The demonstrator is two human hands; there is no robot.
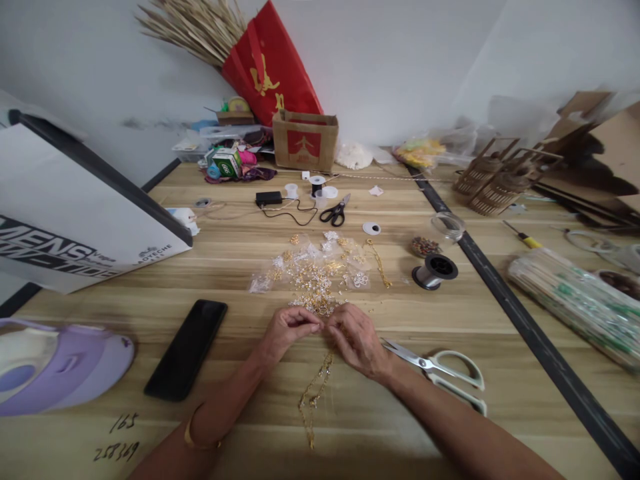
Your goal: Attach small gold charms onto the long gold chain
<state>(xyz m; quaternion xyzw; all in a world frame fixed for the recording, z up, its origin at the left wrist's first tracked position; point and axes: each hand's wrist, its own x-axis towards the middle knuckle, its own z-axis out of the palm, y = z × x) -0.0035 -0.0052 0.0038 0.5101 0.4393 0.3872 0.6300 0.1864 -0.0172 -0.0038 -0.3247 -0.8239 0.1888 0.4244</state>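
My left hand (286, 331) and my right hand (356, 338) meet fingertip to fingertip over the wooden table (350, 413), both pinched on the upper end of a gold chain (314, 395). The chain trails toward me across the table between my forearms. Just beyond my fingers lies a heap of small gold and silver jewelry parts (320, 272) on clear plastic bags. A gold bangle (191, 437) sits on my left wrist.
White-handled scissors (440, 370) lie right of my right hand, a black phone (187, 348) to the left. A wire spool (435, 270), bead dish (424, 247), black scissors (335, 211), white shopping bag (75, 213), purple cap (55, 367) and cardboard box (304, 140) surround the work area.
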